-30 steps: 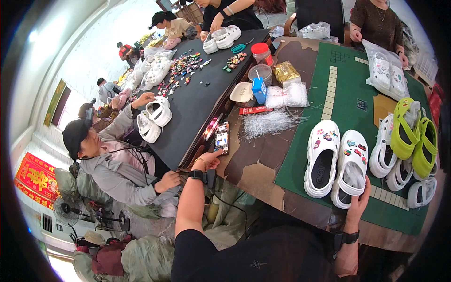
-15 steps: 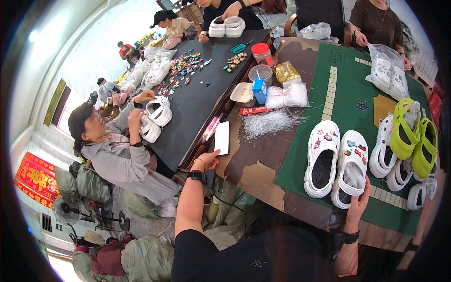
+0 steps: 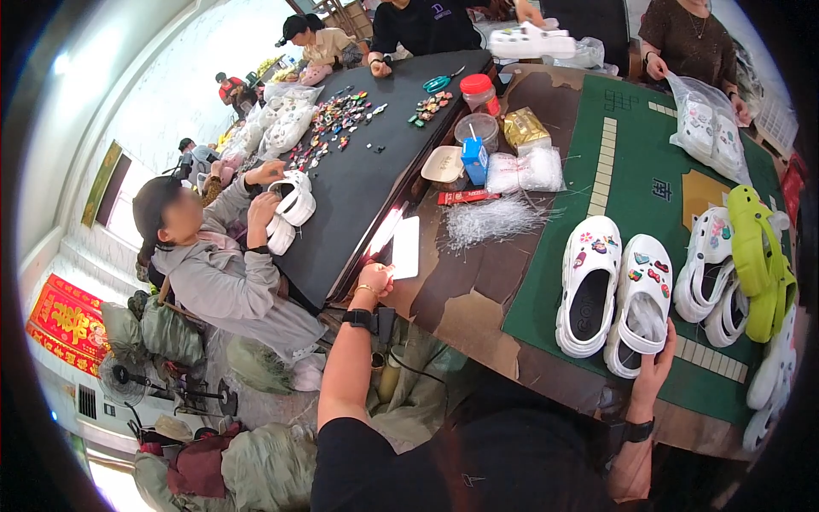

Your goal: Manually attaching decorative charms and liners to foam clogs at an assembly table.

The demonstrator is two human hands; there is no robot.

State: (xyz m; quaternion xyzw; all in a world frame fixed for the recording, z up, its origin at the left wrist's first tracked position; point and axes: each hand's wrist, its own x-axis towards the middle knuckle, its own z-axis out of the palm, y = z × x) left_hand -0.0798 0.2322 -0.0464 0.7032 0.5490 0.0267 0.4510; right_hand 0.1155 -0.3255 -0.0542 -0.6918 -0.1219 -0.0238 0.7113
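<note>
My left hand (image 3: 375,280) is closed on the near end of a white, flat, phone-sized rectangle (image 3: 407,247) at the edge of the brown table. My right hand (image 3: 655,363) is wrapped round the heel of a white clog (image 3: 646,294), which has colourful charms on its toe and clear plastic inside. Close on its left stands the matching white clog (image 3: 589,282), also with charms. Both rest on the green mat (image 3: 546,290). To the right are more white clogs (image 3: 704,256) and a lime-green pair (image 3: 755,256) lying over others.
Clear plastic ties (image 3: 495,224), a bag of white ties (image 3: 525,171), a blue carton (image 3: 473,162) and a red-lidded jar (image 3: 479,92) stand beyond. At the left, a co-worker (image 3: 217,230) handles white clogs (image 3: 292,209) by a black table (image 3: 367,188) strewn with charms.
The lime-green clogs have shifted and tipped at the right edge. Across the table, a person's white clogs have moved to the right. My hands stay nearly in place.
</note>
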